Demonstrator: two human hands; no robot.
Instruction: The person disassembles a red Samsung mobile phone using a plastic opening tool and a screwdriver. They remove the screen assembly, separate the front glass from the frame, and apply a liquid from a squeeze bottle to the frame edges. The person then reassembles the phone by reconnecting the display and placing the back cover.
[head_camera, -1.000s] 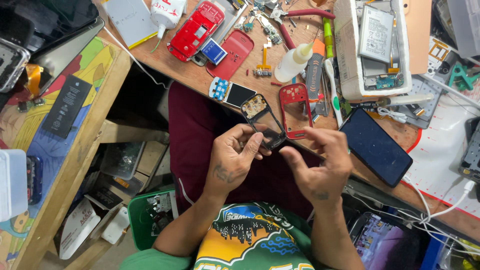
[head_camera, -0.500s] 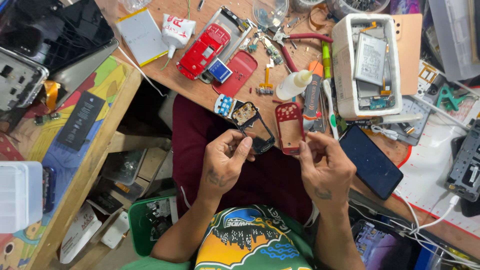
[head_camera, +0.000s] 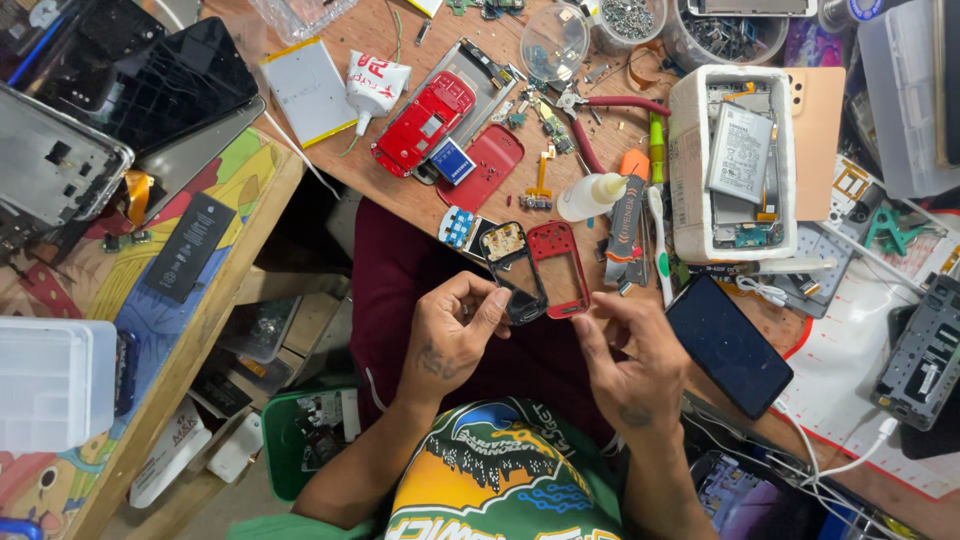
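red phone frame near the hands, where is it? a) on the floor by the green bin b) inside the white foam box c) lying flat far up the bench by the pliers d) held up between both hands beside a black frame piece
d: the red phone frame sits at the fingertips of the right hand, right beside the black frame piece that the left hand pinches, both over the lap.

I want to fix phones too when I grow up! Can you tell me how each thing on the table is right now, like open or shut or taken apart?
left hand: pinching the black phone part.
right hand: fingers curled beside the parts.
black phone part: taken apart, held up.
red frame: bare, stripped of parts.
red phone: lying on an opened phone shell.
white bottle: lying on its side.
dark phone: screen off, lying flat.
white box: open, phone parts inside.
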